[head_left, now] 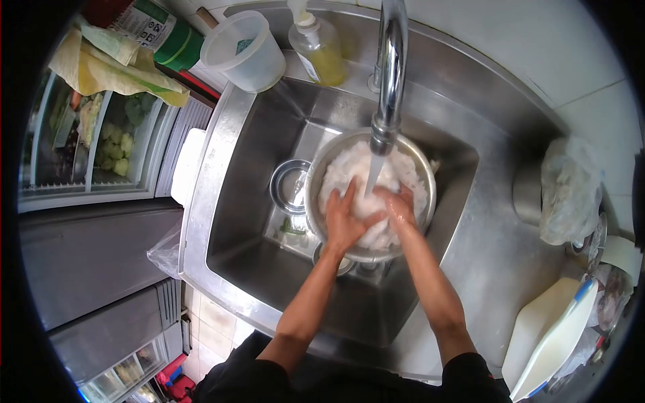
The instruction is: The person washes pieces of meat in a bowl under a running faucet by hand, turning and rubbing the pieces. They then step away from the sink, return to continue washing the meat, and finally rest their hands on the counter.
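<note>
A round metal bowl (314,213) stands in the steel sink, filled with a whitish, soft-looking mass (342,168) that I cannot name for certain. Water runs from the chrome faucet (384,124) into its middle. My left hand (349,218) rests on the mass at the bowl's left side, fingers spread. On the right side, my right hand (398,207) touches the same mass, its fingers bent inward and partly hidden by the water and the contents. Neither hand grips a separate object that I can see.
Beside the bowl, a small round metal dish (290,187) lies in the sink (235,232). Behind are a translucent tub (252,64) and a soap bottle (321,54). A plastic bag (571,191) and white boards (547,336) stand right. Glass-front fridges are left.
</note>
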`<control>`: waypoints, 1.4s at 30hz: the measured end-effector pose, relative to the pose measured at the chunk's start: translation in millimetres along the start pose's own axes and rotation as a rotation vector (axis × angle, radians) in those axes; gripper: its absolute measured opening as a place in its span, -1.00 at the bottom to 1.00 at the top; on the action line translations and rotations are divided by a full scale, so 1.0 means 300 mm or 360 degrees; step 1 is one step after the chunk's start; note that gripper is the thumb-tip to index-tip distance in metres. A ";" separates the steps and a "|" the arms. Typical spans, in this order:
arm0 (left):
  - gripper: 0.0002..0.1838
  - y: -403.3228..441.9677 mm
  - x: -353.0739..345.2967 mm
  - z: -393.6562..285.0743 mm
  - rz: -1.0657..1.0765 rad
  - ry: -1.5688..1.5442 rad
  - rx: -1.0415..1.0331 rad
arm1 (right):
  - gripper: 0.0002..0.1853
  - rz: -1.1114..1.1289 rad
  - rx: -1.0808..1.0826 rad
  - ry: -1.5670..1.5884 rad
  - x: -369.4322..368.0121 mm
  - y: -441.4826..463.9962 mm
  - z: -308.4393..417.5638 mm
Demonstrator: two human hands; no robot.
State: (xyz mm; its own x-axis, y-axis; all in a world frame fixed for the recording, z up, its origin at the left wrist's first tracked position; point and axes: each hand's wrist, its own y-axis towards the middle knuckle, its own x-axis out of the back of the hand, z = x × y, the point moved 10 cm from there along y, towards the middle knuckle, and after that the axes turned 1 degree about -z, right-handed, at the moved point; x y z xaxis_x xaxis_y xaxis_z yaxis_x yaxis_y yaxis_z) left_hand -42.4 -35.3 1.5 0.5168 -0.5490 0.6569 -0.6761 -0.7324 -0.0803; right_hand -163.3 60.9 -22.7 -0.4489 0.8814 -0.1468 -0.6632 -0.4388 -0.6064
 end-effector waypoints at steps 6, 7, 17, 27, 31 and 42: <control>-0.27 0.062 -0.133 0.197 -0.0182 -0.0995 0.0550 | -0.57 -0.0116 0.0176 0.0122 0.068 0.001 0.037; -0.31 0.060 -0.178 0.242 -0.0113 -0.1070 0.0742 | -0.55 -0.0117 0.0129 0.0121 0.073 0.002 0.032; -0.34 0.031 -0.341 0.274 0.0123 -0.1739 0.1052 | -0.49 -0.0329 -0.0007 0.0526 0.153 0.044 -0.055; -0.58 0.005 -0.330 0.192 0.0373 -0.1761 0.1072 | -0.40 -0.0525 0.0070 0.0908 0.200 0.046 -0.052; -0.50 0.022 -0.312 0.178 0.0477 -0.1837 0.1020 | -0.39 -0.0445 0.0134 0.0915 0.180 0.044 -0.042; -0.52 -0.001 -0.239 0.174 0.0191 -0.1616 0.0802 | -0.44 -0.0369 0.0081 0.0741 0.142 0.051 -0.067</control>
State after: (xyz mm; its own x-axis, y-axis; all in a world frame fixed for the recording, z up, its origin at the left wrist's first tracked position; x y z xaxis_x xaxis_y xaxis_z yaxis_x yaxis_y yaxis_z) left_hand -51.8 -16.7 -84.6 0.8045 -0.5304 -0.2672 -0.5803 -0.6058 -0.5443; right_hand -180.4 95.3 -54.1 0.0196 0.9357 -0.3522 -0.7472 -0.2204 -0.6270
